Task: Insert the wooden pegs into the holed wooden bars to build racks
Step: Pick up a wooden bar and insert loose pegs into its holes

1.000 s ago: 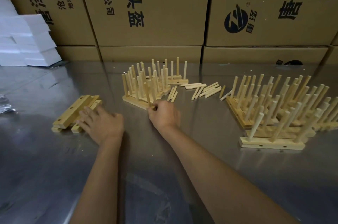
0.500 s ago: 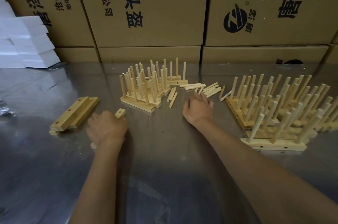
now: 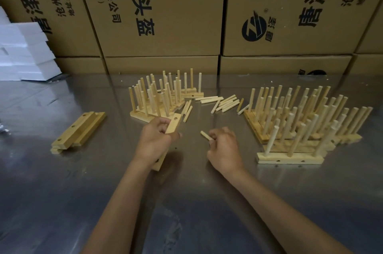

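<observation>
My left hand (image 3: 155, 139) grips a holed wooden bar (image 3: 173, 124), tilted up off the metal table, one hole showing near its far end. My right hand (image 3: 223, 145) holds a short wooden peg (image 3: 205, 135) whose tip points left toward the bar, a small gap apart. Loose pegs (image 3: 223, 102) lie in a scatter behind my hands. A stack of empty holed bars (image 3: 79, 129) rests to the left.
Finished racks with upright pegs stand behind my left hand (image 3: 159, 96) and in a large cluster at the right (image 3: 300, 116). Cardboard boxes (image 3: 165, 15) wall off the table's far edge. White foam blocks (image 3: 22, 52) are stacked at the back left.
My left hand took a bar from the left stack and carried it to the middle. My right hand left the near rack, reached the loose pegs, and came back holding one.
</observation>
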{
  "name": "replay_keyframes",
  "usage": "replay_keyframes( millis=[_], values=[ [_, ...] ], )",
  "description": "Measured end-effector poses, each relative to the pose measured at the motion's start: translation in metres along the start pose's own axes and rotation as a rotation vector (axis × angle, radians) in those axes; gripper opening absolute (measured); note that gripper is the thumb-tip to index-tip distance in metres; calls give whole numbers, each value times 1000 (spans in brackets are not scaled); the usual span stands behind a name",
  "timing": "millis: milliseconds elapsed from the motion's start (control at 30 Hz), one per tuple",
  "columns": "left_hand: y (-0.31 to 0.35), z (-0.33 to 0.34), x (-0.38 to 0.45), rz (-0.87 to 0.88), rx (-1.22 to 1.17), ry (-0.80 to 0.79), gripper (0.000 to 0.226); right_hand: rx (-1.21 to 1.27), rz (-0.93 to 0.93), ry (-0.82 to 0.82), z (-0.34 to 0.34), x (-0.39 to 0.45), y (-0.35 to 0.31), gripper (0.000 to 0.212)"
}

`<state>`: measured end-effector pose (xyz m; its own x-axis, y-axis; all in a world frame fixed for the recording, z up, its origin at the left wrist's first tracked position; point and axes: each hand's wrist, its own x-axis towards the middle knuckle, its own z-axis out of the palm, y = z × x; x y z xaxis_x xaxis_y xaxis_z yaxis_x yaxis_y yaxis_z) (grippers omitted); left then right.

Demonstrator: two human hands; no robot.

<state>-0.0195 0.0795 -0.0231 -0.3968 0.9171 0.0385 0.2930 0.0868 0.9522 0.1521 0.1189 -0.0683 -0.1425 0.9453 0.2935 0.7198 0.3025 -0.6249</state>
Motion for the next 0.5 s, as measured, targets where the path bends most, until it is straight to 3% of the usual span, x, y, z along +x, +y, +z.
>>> replay_keyframes(
  millis=[233,367,500],
  values=[
    [-1,15,-10,-97,-263,-177,12,231,-76,0,-18,-45,-2,32],
    [0,21,-18,63,-194,-254,21,298,-182,-13,-27,-48,-12,33],
    [5,31,-20,246,-62,-228,31,262,-332,53,-38,-48,-18,25]
  ],
)
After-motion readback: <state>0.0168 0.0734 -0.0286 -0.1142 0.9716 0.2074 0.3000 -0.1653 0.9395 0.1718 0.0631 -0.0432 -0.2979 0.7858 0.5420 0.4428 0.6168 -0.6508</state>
